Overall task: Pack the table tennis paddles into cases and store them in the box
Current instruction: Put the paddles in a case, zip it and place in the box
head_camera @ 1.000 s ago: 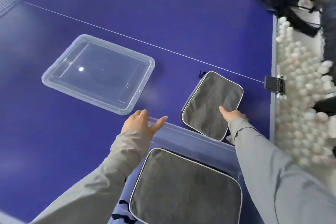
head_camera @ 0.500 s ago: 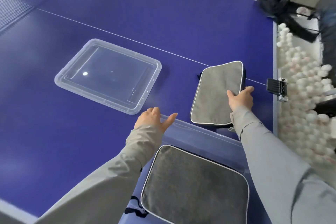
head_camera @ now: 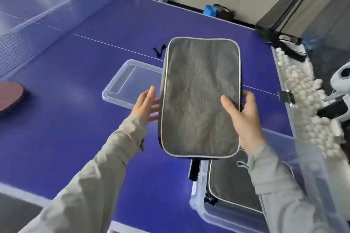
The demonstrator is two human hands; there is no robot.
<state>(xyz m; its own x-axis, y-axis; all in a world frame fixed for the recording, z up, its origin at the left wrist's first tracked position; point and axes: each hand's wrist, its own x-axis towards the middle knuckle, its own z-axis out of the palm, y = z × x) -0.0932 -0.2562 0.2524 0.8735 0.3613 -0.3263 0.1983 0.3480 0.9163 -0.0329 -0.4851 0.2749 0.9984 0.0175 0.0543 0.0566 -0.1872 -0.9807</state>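
The case [head_camera: 200,96] is held in the air above the far left corner of the box [head_camera: 198,208], grey face toward the camera, long axis running straight away from the person. The right hand [head_camera: 244,119] grips its right edge, thumb on the face and fingers curled behind. The left hand [head_camera: 145,104] is spread with fingers straight, just beside the left edge; I cannot tell if it touches.

0.5 s ago the case sat low beyond the box's far rim, and the left hand rested on that rim.

A 2nd case [head_camera: 233,185] lies flat inside the box. The lid [head_camera: 130,83] lies beyond the box, and the paddle [head_camera: 9,98] well to its left.
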